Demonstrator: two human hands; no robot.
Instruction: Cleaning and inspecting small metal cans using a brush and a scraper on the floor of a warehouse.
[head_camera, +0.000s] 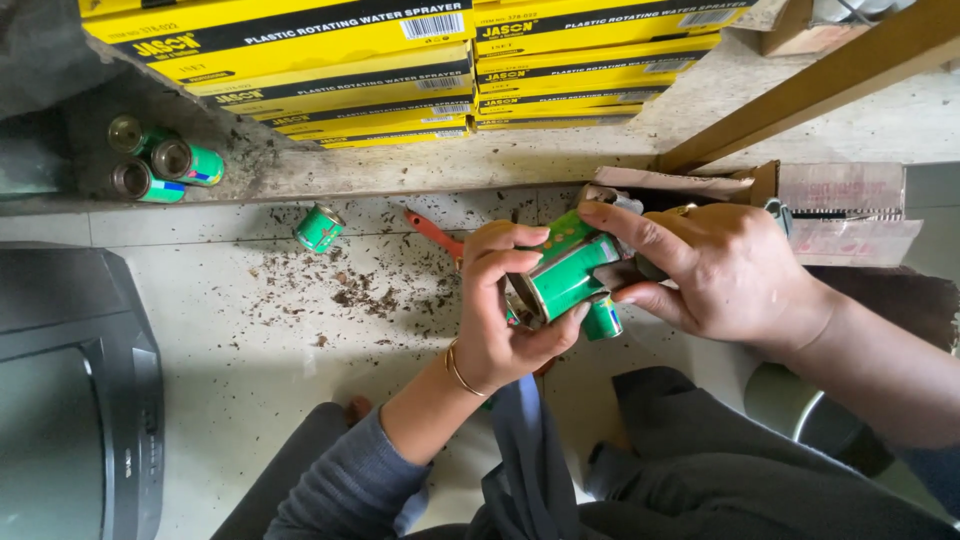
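Both hands meet over the floor at centre. The left hand (500, 300) curls under a bunch of small green cans (568, 278), fingers wrapped tight. The right hand (710, 268) presses down on top, thumb and fingers clamped on the same bunch. Just behind it sits an open cardboard box (760, 185); I can't make out its contents. One loose green can (319, 228) lies further left among dark crumbs.

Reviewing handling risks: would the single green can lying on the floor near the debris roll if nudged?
Probably: the green can lies on its side on smooth tile floor. It looks small and likely light. Scattered debris might slow it.
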